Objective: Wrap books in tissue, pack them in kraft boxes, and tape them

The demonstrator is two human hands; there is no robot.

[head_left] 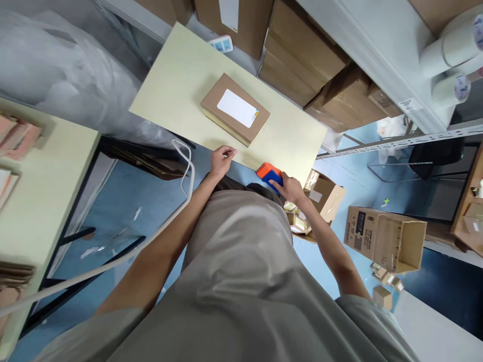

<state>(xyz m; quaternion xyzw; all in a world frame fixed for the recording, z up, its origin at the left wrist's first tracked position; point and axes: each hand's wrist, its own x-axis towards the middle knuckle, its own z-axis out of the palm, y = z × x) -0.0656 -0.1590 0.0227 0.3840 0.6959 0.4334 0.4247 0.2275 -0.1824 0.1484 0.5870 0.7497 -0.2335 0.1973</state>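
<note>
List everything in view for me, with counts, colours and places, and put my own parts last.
Worktable: one, pale yellow, upper centre
Labelled carton: one, brown with white label, on worktable
Handheld device: one, orange and blue, worktable's near edge
Side table: one, pale yellow, left
Plastic wrap: one mass, whitish, upper left
Cord: one, white, left
Large cartons: several, brown, behind worktable
Rolls: several, white, upper right
Printed carton: one, brown, floor right
Chair: one, black, right
Floor: blue
Shirt: one, grey, bottom centre
Left grip: one, bare, near worktable's edge
Right grip: one, bare, holding device
</note>
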